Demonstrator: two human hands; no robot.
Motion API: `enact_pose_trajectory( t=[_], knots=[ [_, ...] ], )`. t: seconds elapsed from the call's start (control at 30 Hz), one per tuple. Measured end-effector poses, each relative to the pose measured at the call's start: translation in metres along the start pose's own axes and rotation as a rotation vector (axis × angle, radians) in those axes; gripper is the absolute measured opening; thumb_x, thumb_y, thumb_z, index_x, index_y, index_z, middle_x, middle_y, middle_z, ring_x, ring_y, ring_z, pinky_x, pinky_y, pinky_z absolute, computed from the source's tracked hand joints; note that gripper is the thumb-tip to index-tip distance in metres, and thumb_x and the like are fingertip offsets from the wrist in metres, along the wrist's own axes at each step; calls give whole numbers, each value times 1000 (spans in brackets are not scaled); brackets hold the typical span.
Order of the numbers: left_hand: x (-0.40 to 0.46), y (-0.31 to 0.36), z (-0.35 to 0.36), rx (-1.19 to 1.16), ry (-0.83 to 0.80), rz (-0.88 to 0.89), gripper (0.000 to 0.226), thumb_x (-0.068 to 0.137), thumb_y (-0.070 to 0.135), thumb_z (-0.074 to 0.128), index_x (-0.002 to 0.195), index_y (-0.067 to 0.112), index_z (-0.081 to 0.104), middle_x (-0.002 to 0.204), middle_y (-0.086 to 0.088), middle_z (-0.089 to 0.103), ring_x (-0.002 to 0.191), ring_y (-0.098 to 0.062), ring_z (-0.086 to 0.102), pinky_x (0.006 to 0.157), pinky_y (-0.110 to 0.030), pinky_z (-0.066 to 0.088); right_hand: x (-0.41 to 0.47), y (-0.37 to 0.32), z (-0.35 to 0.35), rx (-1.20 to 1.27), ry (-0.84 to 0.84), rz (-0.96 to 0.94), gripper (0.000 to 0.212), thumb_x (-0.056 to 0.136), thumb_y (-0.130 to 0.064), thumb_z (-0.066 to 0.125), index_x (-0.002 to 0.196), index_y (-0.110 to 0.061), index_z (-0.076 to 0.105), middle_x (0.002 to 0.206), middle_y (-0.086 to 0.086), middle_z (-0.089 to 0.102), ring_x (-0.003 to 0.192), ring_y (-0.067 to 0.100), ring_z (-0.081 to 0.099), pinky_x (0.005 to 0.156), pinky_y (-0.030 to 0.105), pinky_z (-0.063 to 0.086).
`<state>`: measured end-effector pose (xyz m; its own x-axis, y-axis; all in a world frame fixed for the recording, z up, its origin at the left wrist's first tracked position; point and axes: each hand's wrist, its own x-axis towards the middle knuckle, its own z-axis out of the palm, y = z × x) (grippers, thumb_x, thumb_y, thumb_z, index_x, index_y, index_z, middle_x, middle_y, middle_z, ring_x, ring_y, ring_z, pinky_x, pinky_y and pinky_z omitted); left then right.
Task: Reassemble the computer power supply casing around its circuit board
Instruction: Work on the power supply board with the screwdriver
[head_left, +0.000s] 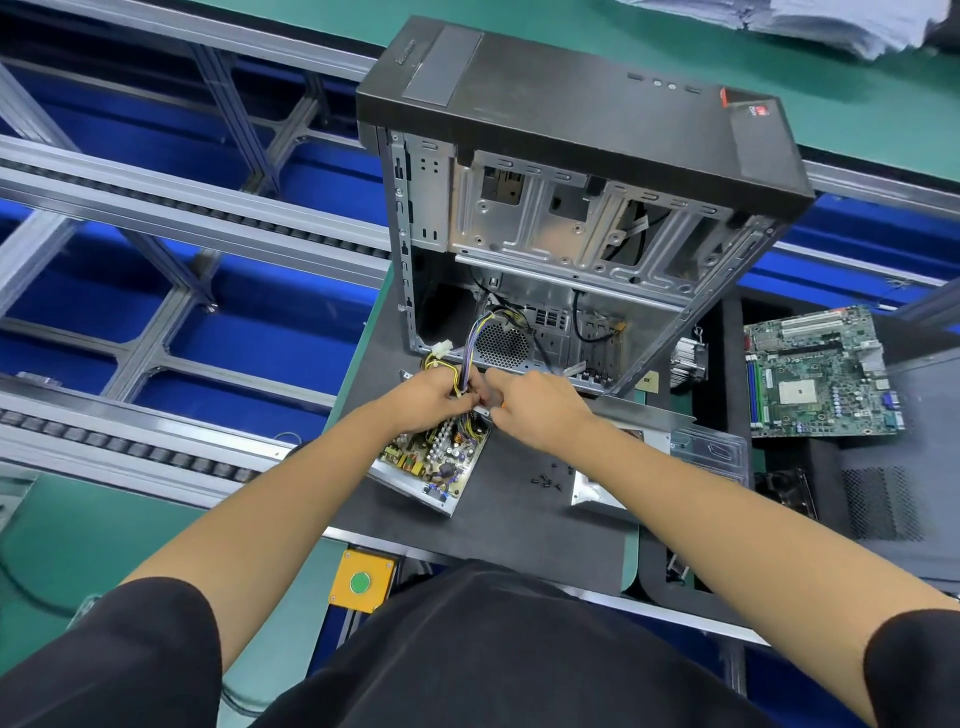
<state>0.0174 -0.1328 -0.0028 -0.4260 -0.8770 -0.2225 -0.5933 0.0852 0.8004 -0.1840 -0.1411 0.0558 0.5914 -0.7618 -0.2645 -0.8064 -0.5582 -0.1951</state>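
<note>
Head view: we see the circuit board (434, 457) in its open casing base (415, 491), near the dark mat's (519, 525) left edge.
Left hand (434, 392): fingers curled round the wire bundle (470, 358).
Right hand (535, 402): pinching something small, can't tell what.
Handling: we judge board fragile, casing stiff; hold the metal edges.
Room: loose screws (545, 480) mid-mat, conveyor rails (182, 218) left.

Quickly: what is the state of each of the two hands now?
Left hand: closed around the wire bundle.
Right hand: fingers curled at the same spot; what it holds cannot be told.
</note>
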Motion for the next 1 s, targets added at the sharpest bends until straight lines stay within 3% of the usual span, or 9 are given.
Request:
enact_pose_trajectory(
  t=[0.13, 0.27, 0.33, 0.5, 0.63, 0.77, 0.87, 0.93, 1.0],
  knots=[
    [-1, 2, 0, -8, -4, 7, 16, 100, 18, 59, 105, 31, 67, 100, 19, 71, 95, -1, 64, 87, -20, 49, 1, -1, -2, -61, -3, -66, 20, 89, -32, 49, 98, -36, 32, 76, -4, 56, 78, 29, 62, 59, 33, 36],
    [1, -2, 2, 43, 23, -15, 15, 99, 23, 63, 93, 37, 64, 85, 16, 67, 82, 5, 61, 75, -31, 45, 4, -2, -11, -146, -58, -177, 43, 80, -24, 57, 113, -30, 32, 95, -3, 45, 63, 22, 48, 48, 28, 24],
    [1, -5, 3, 69, 19, -56, 6, 98, 23, 62, 97, 26, 67, 87, 6, 70, 84, -4, 64, 77, -37, 49, 6, -2, -12, -130, -66, -213, 41, 81, -14, 55, 111, -29, 31, 97, -3, 35, 59, 21, 42, 46, 29, 23],
    [-2, -1, -1, 60, -18, -24, 6, 99, 33, 63, 100, 38, 65, 84, 21, 66, 77, 10, 57, 73, -17, 44, 13, -3, -16, -104, -32, -294, 25, 89, -17, 59, 109, -22, 45, 92, -6, 37, 71, 20, 41, 58, 35, 34],
    [-2, 1, -4, 87, -26, -40, 28, 99, 31, 61, 77, 47, 57, 63, 21, 59, 61, 8, 52, 59, -14, 36, 18, -8, -14, -224, -20, -309, 18, 92, -23, 53, 110, -21, 47, 87, -6, 40, 69, 23, 45, 56, 35, 35],
    [-1, -3, -1, 95, -10, -81, 22, 99, 34, 62, 80, 39, 50, 74, 14, 59, 69, 4, 57, 64, -23, 39, 20, -10, -12, -226, -54, -240, 30, 89, -30, 54, 114, -20, 39, 88, -2, 44, 70, 28, 54, 51, 31, 29],
    [0, -3, -1, 110, -24, -86, 10, 99, 36, 63, 93, 28, 62, 88, 0, 69, 82, -16, 62, 74, -31, 47, 23, -6, -20, -227, -94, -269, 39, 88, -24, 54, 121, -24, 34, 101, 2, 41, 62, 27, 45, 50, 33, 28],
    [0, -3, -2, 99, -43, -17, 16, 101, 29, 62, 111, 18, 68, 102, 2, 71, 92, -11, 63, 82, -26, 46, 22, -3, -22, -199, -126, -338, 42, 89, -19, 54, 119, -33, 28, 107, 4, 43, 62, 28, 45, 52, 35, 31],
    [-3, -3, -3, 82, -35, 10, 10, 100, 23, 62, 108, 23, 68, 94, 12, 68, 85, 2, 59, 74, -12, 40, 20, -2, -22, -145, -128, -365, 40, 89, -17, 56, 108, -36, 27, 107, 4, 44, 66, 28, 47, 54, 36, 33]
  ],
)
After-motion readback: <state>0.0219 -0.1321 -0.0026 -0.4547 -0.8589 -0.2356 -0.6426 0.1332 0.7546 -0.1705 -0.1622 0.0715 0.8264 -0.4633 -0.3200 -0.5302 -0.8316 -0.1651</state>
